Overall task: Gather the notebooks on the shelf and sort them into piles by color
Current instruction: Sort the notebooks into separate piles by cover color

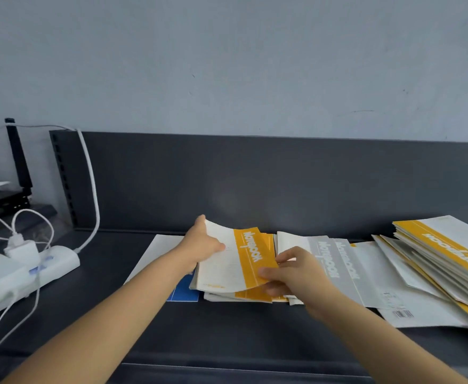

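On the dark shelf (227, 328), a yellow-striped white notebook (227, 261) is lifted slightly above a small yellow pile (252, 296). My left hand (202, 245) grips its left edge, thumb on the cover. My right hand (291, 270) pinches its right, yellow edge. A blue notebook (184, 292) lies partly hidden under the left of that pile, on a white sheet (155, 253). Grey-striped notebooks (335, 261) lie just right of my right hand. A fanned stack of yellow-striped notebooks (443, 256) sits at the far right.
A white power strip (53, 266) with plugged adapters and white cables (89, 189) lies at the left end of the shelf. A dark back panel (255, 181) rises behind the notebooks. A barcoded white cover (410, 314) lies at the right front.
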